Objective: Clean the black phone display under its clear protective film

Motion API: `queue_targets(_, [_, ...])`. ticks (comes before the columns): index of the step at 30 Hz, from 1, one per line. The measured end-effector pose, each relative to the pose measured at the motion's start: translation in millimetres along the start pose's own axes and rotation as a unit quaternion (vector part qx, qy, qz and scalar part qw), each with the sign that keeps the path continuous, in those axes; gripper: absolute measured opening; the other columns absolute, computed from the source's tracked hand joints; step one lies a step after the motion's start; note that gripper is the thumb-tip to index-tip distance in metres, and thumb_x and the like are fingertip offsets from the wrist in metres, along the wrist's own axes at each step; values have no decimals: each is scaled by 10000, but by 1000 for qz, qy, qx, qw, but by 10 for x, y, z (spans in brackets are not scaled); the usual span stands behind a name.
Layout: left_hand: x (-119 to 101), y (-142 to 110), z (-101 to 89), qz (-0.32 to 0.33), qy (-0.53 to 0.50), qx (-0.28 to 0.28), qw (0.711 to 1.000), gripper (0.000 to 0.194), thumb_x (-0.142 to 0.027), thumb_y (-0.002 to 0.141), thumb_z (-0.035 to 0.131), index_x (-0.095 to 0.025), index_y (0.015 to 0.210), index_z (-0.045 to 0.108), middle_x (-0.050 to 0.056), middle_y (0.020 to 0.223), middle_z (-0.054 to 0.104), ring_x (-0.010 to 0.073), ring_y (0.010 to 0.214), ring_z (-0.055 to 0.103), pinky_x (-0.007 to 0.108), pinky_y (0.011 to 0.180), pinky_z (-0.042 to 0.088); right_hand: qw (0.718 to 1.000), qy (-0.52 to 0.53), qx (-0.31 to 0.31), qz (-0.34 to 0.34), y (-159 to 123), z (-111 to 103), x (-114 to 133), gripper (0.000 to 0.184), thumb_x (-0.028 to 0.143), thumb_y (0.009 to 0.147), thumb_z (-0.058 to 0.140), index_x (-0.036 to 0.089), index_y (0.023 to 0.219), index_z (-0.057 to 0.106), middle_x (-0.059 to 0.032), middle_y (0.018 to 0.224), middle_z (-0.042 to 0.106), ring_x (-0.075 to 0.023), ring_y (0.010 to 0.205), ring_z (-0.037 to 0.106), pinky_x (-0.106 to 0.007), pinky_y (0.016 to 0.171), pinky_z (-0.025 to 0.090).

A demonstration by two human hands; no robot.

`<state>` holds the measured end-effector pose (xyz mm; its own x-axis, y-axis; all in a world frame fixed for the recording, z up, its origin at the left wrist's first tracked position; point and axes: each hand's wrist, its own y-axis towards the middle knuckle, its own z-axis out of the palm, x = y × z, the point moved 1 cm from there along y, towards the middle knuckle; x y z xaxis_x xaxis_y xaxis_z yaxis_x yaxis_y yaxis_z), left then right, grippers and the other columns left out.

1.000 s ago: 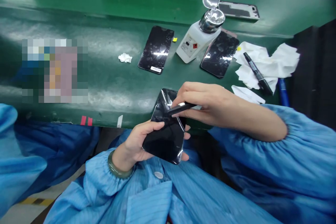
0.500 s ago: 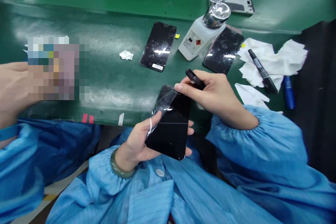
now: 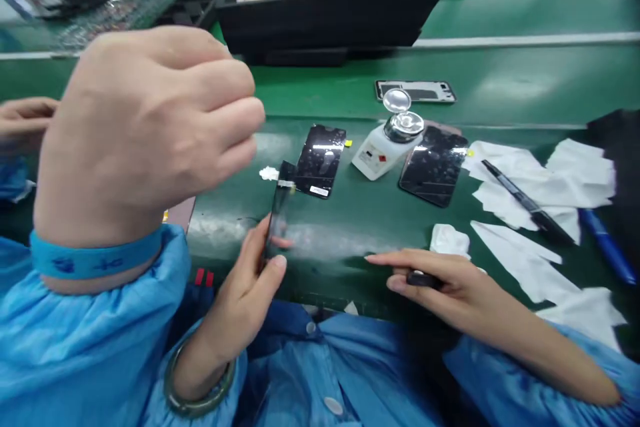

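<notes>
Pinching a slim black phone screen (image 3: 280, 210) on edge, the left hand (image 3: 245, 273) holds it nearly upright above the green bench (image 3: 350, 267), with thumb and curled fingers pressed against its sides. The glass is blurred, so its surface is hard to read. A smooth, rounded green bangle (image 3: 200, 390) circles that wrist.

The right hand (image 3: 440, 280) lies low and well apart from the screen, its long fingers nearly straight and close together. A small black stubby object (image 3: 423, 279) sits pinched under them.

A co-worker's closed fist (image 3: 150, 127), with a blue fabric wristband (image 3: 95, 261), looms in front at the left, and another hand (image 3: 25, 117) rests beyond it.

Two glossy black glass phone panels (image 3: 320, 160) (image 3: 434, 165) lie flat on the bench, with a squat white plastic bottle (image 3: 375, 157) between them, its round metal top (image 3: 404, 123) shining. Soft, crumpled white wipes (image 3: 543, 180) spread out to the right under a slim black marker (image 3: 525, 203), and a blue pen (image 3: 607, 257) lies just beside them. Farther back sits a long black tray (image 3: 330, 13) divided into compartments.
</notes>
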<state>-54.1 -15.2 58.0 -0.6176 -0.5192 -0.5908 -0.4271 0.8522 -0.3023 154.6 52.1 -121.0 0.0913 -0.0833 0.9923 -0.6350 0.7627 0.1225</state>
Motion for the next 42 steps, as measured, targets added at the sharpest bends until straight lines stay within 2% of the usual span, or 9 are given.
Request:
queue_targets(2, [-52,127,-157,61,226,-125,964,552,-390,977,549,-209,1499,559,148,1386,584,303,1307,558,506,1175,418,1000,1,-14,1,32,67,-61,400,557,1000,585,254,1090,829,-99,1035,830,-240,877,795,-302,734,655])
queue_targets(5, [-53,378,-395,5,458,-248,854,616,-320,949,536,-151,1541,510,234,1455,489,431,1390,472,659,1149,378,1000,5,-7,-4,79,155,-135,361,506,1003,577,259,1091,825,-81,1030,835,-233,871,803,-314,769,667])
queue_targets(7, [-37,522,-553,-64,525,-304,792,623,-354,978,520,-98,1546,496,290,1461,473,500,1363,474,697,1090,406,1000,12,-2,-10,107,189,-168,327,454,1001,576,257,1092,820,-66,1016,837,-220,864,804,-311,792,667])
queue_targets(10, [-3,656,-718,-114,546,-349,753,690,-462,1010,512,-57,1566,459,340,1511,434,557,1396,424,729,1078,394,999,25,-11,-17,137,204,-194,294,392,997,570,250,1075,815,-57,1009,837,-209,861,802,-305,808,661])
queue_targets(16, [128,731,-552,25,567,-302,766,726,-509,1012,518,-69,1585,443,325,1660,289,508,1577,183,760,1184,243,991,31,-117,-61,66,192,-153,222,279,1003,575,237,1020,792,-35,889,814,-160,750,760,-252,726,627])
queue_targets(24, [164,507,445,308,514,-27,800,521,-326,1014,507,-214,1520,557,204,1653,400,381,1572,316,605,1181,396,932,-59,-358,-10,-138,35,-324,170,296,1004,589,238,980,748,-54,929,759,-193,867,736,-304,749,585])
queue_targets(31, [17,582,983,336,491,26,803,657,-432,874,668,-270,1503,574,173,1620,466,417,1567,321,614,1149,429,898,-53,-423,109,-281,-147,-656,291,477,958,587,235,996,745,-101,1035,766,-285,977,744,-443,849,610])
queue_targets(37, [-238,818,1294,345,482,7,805,625,-462,845,638,-220,1420,631,189,1604,475,424,1568,304,637,1142,416,939,-134,-298,109,-381,-8,-563,286,296,930,662,259,1208,716,-72,1151,715,-252,980,751,-372,759,623])
queue_targets(42, [-24,606,1411,344,523,60,777,552,-441,905,596,-201,1399,653,201,1588,497,415,1542,360,645,1147,404,864,-217,-416,183,-454,-48,-619,238,224,965,592,198,1162,724,-118,1141,690,-262,889,753,-375,686,627])
